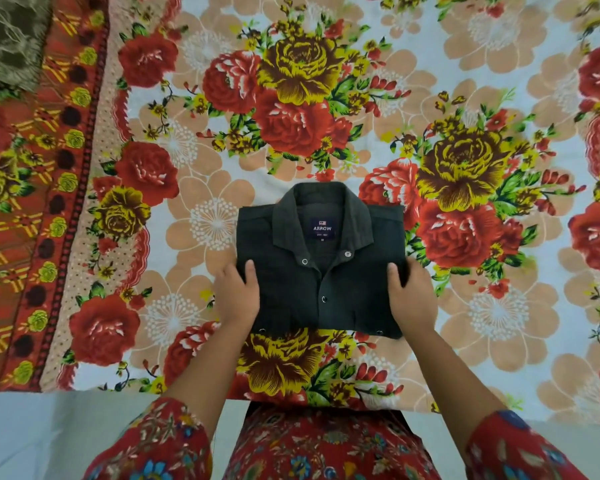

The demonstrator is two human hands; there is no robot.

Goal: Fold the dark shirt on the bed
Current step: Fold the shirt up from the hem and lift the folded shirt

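Shirt: dark shirt (321, 261), folded square, collar up, lies on the floral bedsheet (465, 64).
Left hand (238, 296): grasping the shirt's left edge.
Right hand (411, 294): grasping its right edge.

A home bedroom: a floral bedsheet (395, 98) covers the bed, folded shirt (321, 271) on it.

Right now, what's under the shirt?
The shirt lies on the flowery bedsheet. Fingers of the left hand and right hand tuck under its sides; the rest beneath is covered.
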